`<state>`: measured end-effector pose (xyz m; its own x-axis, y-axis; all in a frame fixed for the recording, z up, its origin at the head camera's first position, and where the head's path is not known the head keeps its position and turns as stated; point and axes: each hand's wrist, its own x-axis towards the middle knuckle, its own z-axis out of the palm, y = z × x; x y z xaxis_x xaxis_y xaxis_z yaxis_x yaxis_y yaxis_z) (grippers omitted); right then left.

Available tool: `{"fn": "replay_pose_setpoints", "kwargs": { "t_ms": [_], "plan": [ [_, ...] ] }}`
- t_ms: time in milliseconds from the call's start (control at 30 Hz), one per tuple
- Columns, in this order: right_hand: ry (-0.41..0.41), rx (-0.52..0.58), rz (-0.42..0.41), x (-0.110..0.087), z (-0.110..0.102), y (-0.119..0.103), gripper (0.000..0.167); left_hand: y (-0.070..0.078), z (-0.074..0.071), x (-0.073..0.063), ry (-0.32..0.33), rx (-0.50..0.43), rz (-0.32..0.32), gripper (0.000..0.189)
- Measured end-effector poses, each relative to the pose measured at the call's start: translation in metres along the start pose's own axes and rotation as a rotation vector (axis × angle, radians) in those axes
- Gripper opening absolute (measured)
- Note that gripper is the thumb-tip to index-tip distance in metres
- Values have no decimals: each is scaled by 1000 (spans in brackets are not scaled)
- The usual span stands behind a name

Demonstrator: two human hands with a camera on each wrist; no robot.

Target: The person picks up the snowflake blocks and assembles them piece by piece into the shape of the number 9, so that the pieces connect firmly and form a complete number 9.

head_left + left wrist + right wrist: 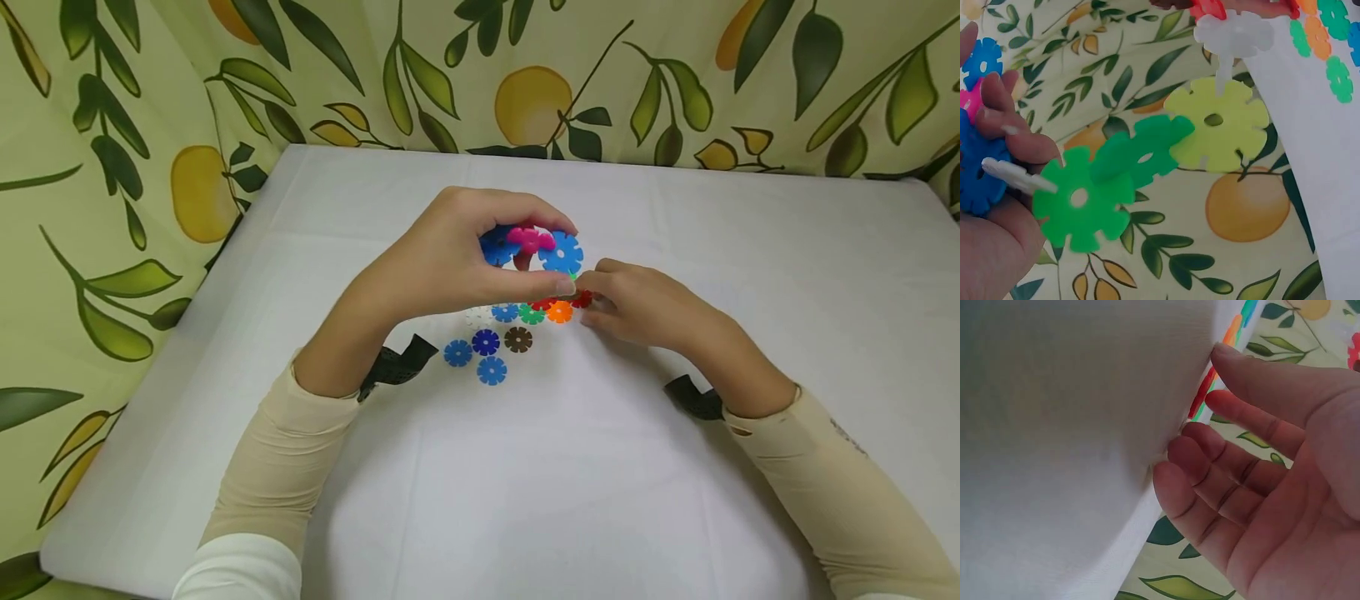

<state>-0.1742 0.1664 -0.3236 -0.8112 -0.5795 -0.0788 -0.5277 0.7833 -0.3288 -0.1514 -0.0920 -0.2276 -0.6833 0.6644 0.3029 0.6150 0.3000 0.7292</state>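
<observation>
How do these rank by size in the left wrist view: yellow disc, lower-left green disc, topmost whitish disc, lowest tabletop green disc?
1. Yellow disc; lower-left green disc: too alike to rank.
2. Topmost whitish disc.
3. Lowest tabletop green disc, looking farther away.

Two hands (pixel 450 254) (pixel 645 308) are seen. Lowest in the head view, two light blue discs (pixel 453 353) (pixel 486 372), one dark blue disc (pixel 481 342) and one brown disc (pixel 513 340) are counted; in the left wrist view's foreground, two green discs (pixel 1094 215) (pixel 1160 147) and one yellow disc (pixel 1225 134) are counted.

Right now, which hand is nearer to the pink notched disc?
Left. The left hand curls around the pink notched disc; the right hand is further right, beside a red disc.
</observation>
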Motion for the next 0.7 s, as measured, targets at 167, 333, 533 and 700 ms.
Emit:
{"fn": "replay_pose_setpoints", "kwargs": {
  "t_ms": [167,333,533,700],
  "plan": [
    [-12,43,17,-1,-2,0,34,-1,-1,-1,-11,-18,81,37],
    [-11,96,-7,0,-1,3,17,-1,0,-1,-22,-28,137,33],
    [-26,123,15,1,0,7,22,-1,0,-2,-28,-20,190,31],
    [-61,133,18,1,-2,7,20,-1,-4,-4,-6,-1,204,31]
  ]
}}
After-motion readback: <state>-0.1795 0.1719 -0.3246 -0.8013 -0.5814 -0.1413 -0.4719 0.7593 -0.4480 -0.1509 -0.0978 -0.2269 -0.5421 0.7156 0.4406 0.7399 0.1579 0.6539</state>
